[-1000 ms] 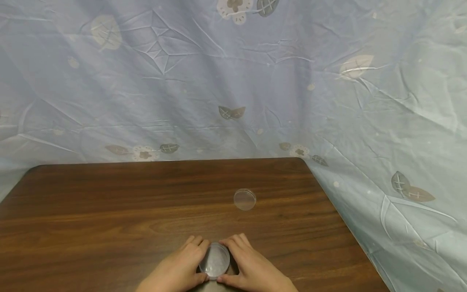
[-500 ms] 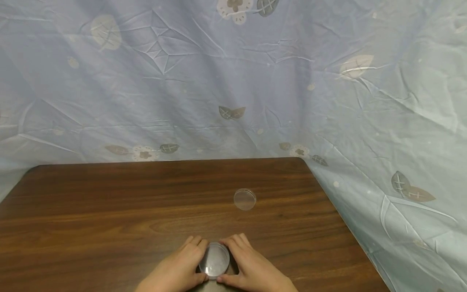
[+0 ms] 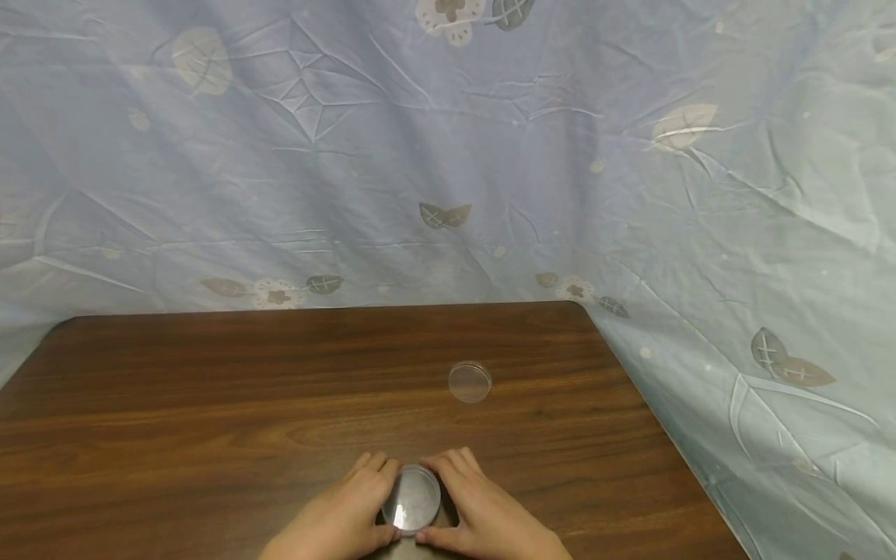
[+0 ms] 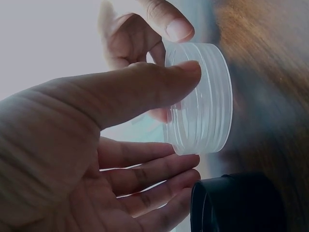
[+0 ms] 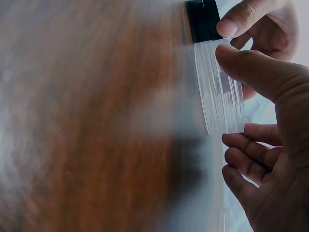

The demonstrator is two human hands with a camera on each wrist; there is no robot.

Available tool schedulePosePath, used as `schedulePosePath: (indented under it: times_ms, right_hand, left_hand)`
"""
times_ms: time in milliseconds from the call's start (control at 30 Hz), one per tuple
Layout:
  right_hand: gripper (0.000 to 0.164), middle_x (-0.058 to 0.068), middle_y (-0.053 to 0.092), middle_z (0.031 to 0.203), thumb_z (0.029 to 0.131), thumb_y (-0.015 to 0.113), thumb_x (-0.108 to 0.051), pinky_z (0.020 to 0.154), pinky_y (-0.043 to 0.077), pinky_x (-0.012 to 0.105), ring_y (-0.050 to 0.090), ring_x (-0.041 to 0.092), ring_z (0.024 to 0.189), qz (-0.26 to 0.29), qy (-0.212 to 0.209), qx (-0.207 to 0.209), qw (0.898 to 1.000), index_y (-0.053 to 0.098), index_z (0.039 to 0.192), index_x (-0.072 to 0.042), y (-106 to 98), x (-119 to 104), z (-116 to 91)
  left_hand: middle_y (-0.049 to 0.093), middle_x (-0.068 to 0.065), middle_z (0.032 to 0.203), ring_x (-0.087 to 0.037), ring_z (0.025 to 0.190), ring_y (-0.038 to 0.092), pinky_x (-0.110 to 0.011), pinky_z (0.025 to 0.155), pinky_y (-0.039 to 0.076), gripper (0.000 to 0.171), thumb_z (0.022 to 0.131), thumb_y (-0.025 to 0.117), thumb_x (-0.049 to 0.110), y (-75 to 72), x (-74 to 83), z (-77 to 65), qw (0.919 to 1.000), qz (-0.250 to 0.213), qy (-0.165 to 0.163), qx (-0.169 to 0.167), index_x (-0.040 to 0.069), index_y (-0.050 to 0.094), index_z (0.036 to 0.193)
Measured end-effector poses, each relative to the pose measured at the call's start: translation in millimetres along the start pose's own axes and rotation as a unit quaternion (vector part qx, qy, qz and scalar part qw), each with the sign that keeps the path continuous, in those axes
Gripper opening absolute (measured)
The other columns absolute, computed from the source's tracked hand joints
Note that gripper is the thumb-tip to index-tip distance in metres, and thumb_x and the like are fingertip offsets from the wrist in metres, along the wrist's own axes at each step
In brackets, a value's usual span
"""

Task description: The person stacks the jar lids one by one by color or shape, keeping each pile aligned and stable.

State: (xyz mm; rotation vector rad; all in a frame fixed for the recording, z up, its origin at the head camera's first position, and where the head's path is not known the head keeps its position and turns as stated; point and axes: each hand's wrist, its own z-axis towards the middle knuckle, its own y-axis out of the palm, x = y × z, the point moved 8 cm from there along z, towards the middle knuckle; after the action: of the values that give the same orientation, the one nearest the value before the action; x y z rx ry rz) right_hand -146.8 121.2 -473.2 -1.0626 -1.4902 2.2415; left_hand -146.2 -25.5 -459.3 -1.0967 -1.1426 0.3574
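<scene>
Low in the head view, a clear round plastic container [image 3: 411,500] with a flat top lies between the two hands. My left hand [image 3: 343,505] grips its left side and my right hand [image 3: 486,505] its right side, thumbs at the near edge and fingers at the far edge. Seen from the left wrist, the container [image 4: 205,106] has a ridged wall, with the left thumb laid across it. In the right wrist view the right thumb presses the wall of the container [image 5: 219,92], and the fingertips meet its lower edge. Both hands hold it close over the wooden table.
Farther back on the brown wooden table [image 3: 210,389] lies another clear round plastic piece [image 3: 470,383]. A patterned pale blue cloth [image 3: 350,171] hangs behind and to the right. Black parts show by the left fingers [image 4: 241,203] and near the thumbs [image 5: 205,21] in the wrist views.
The glint on the container's top has shifted slightly. Both hands keep the same grip and place.
</scene>
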Motion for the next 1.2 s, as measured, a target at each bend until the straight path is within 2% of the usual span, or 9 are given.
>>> schedulePosePath:
  times_ms: [300, 533, 800, 1000, 1200]
  right_hand:
    - [0.074, -0.004, 0.056, 0.137, 0.093, 0.075, -0.054, 0.101, 0.056, 0.024, 0.048, 0.005, 0.121, 0.007, 0.009, -0.006, 1.000, 0.047, 0.149, -0.014, 1.5, 1.3, 0.1]
    - [0.070, -0.006, 0.057, 0.135, 0.093, 0.076, -0.052, 0.100, 0.055, 0.023, 0.049, 0.005, 0.120, 0.002, -0.003, 0.001, 1.000, 0.048, 0.147, -0.016, 0.6, -0.2, 1.2]
    - [0.071, -0.004, 0.057, 0.135, 0.094, 0.075, -0.051, 0.099, 0.056, 0.023, 0.050, 0.007, 0.119, 0.013, -0.003, -0.006, 1.000, 0.047, 0.148, -0.015, 0.8, -1.2, 1.1]
    - [0.071, -0.004, 0.057, 0.136, 0.094, 0.075, -0.051, 0.100, 0.056, 0.024, 0.050, 0.008, 0.120, 0.013, -0.003, -0.006, 1.000, 0.047, 0.148, -0.014, 0.9, -1.3, 1.0]
    - [0.071, -0.003, 0.057, 0.136, 0.094, 0.075, -0.051, 0.100, 0.056, 0.024, 0.050, 0.007, 0.121, 0.006, -0.002, -0.003, 1.000, 0.048, 0.147, -0.013, 0.8, -0.9, 0.5]
  left_hand:
    - [0.061, -0.028, 0.139, -0.057, 0.135, 0.053, -0.068, 0.101, 0.053, 0.069, 0.077, 0.091, 0.023, 1.2, -1.7, -0.4, 0.9999, -0.007, -0.008, -0.008, -0.005, 0.061, 0.133]
    - [0.065, -0.019, 0.130, -0.044, 0.129, 0.060, -0.057, 0.093, 0.060, 0.065, 0.077, 0.090, 0.023, -1.0, 1.0, -1.2, 0.9999, 0.007, 0.010, 0.004, -0.003, 0.063, 0.129]
    - [0.065, -0.020, 0.133, -0.039, 0.125, 0.062, -0.052, 0.093, 0.061, 0.067, 0.080, 0.090, 0.025, 0.1, 0.1, -0.1, 0.9998, 0.006, 0.005, -0.017, -0.005, 0.062, 0.132]
    - [0.066, -0.019, 0.131, -0.047, 0.130, 0.060, -0.058, 0.096, 0.058, 0.066, 0.079, 0.091, 0.026, -0.1, 1.1, -0.7, 0.9999, 0.008, 0.008, -0.009, -0.004, 0.062, 0.131]
    - [0.066, -0.016, 0.128, -0.038, 0.124, 0.063, -0.052, 0.093, 0.061, 0.065, 0.079, 0.091, 0.026, 0.8, 1.8, -0.4, 0.9997, 0.019, 0.013, -0.005, -0.003, 0.063, 0.130]
